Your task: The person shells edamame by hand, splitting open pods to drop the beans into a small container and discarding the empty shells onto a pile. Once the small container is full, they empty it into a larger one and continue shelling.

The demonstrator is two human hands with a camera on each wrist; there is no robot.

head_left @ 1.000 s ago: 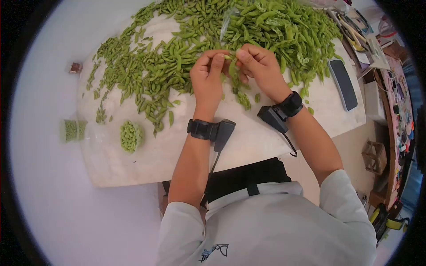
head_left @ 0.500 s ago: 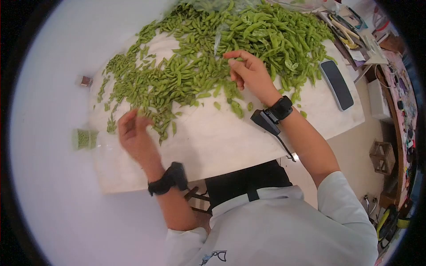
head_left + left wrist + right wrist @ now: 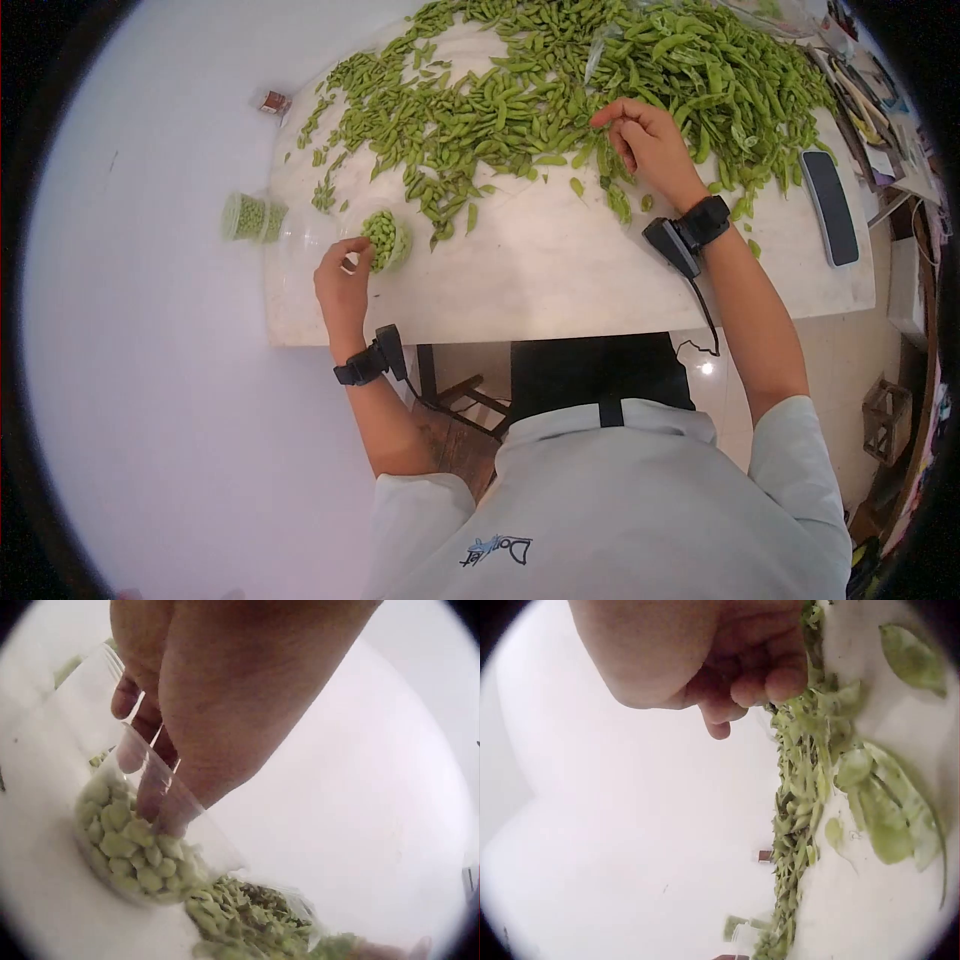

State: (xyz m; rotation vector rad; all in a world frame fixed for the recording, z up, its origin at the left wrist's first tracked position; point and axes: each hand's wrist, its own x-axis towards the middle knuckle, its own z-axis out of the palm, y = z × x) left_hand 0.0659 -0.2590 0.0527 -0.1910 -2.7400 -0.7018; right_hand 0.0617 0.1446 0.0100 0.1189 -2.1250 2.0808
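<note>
My left hand [image 3: 342, 285] is at a clear plastic cup [image 3: 400, 245] of shelled green beans [image 3: 381, 232] at the table's left. In the left wrist view, its fingers [image 3: 150, 791] reach down past the rim, with the tips among the beans [image 3: 124, 844]. I cannot tell whether a bean is between them. My right hand [image 3: 650, 150] hovers by the front of the bean pods [image 3: 510, 115], index finger stretched out and the others loosely curled. Nothing shows in its grasp in the right wrist view. Split pods [image 3: 892, 802] lie on the table below it.
A big heap of pods [image 3: 720, 90] covers the back right, with a clear plastic bag [image 3: 600, 50] amid the pods. A phone [image 3: 830, 208] lies near the right edge. Another clear container [image 3: 250, 217] of green pieces and a small brown item [image 3: 274, 102] are at the left.
My left hand has left the right hand and swung down and left to the cup of beans. The right hand has stayed over the pods, its pinch loosened. The head view has shifted.
</note>
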